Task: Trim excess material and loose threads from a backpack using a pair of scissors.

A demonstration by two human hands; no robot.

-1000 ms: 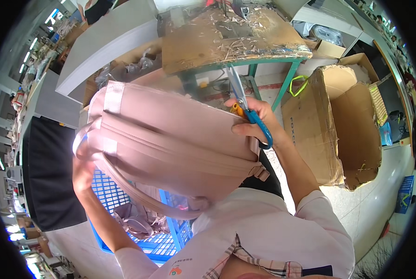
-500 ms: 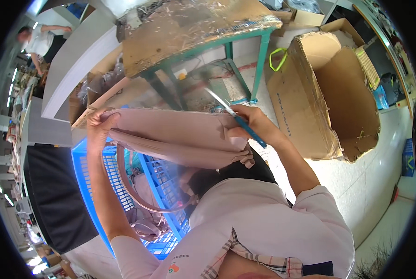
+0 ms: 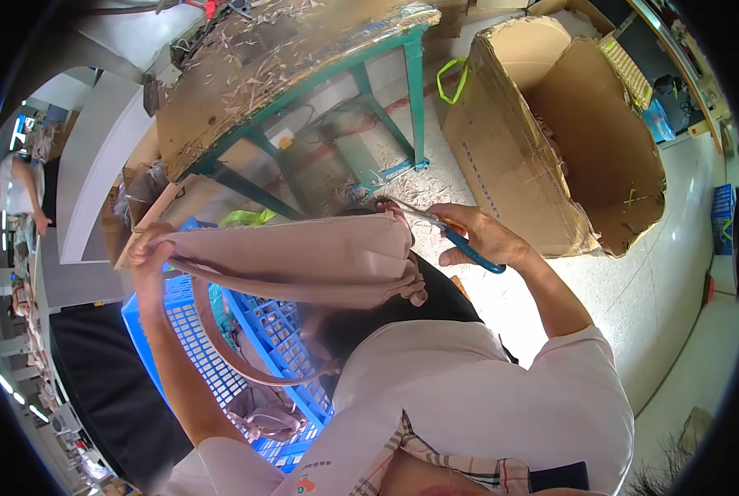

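Observation:
My left hand (image 3: 150,251) is closed on the left end of a dusty-pink bag (image 3: 303,255), stretched sideways in front of my body. A pink strap (image 3: 210,331) loops down from it over the blue basket. In my right hand (image 3: 492,236) is a pair of scissors (image 3: 474,250) with blue-green handles. Their blades point left, to the bag's upper right corner; whether they touch it I cannot tell. Gathered fabric hangs at the bag's lower right end.
Below the bag stands a blue plastic basket (image 3: 150,326) holding pink pieces. Ahead is a green-legged table (image 3: 245,74) littered with scraps. A large open cardboard box (image 3: 514,149) stands at the right. Another person (image 3: 18,186) is at the far left.
My right hand has let go of the bag's right end and moved right and slightly down. The scissors have swung lower, toward the bag's corner. My view has shifted, moving the table left.

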